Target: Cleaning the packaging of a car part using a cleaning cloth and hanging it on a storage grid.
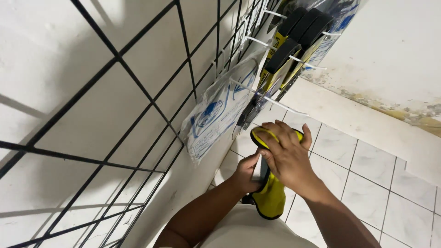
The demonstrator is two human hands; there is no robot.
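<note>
Yellow-and-black pad [271, 195], soft, light, bends easily. Right hand [287, 158] clamped over its top end; left hand [248, 173] grips the middle just below. Best held by the stitched edge.

Both bare forearms reach forward and close together. The left hand [246, 173] sits lower, fingers curled shut in a grip, knuckles up. The right hand [285, 155] lies above it, palm down, its 4 fingers spread and bent forward, wrist slightly flexed
</note>
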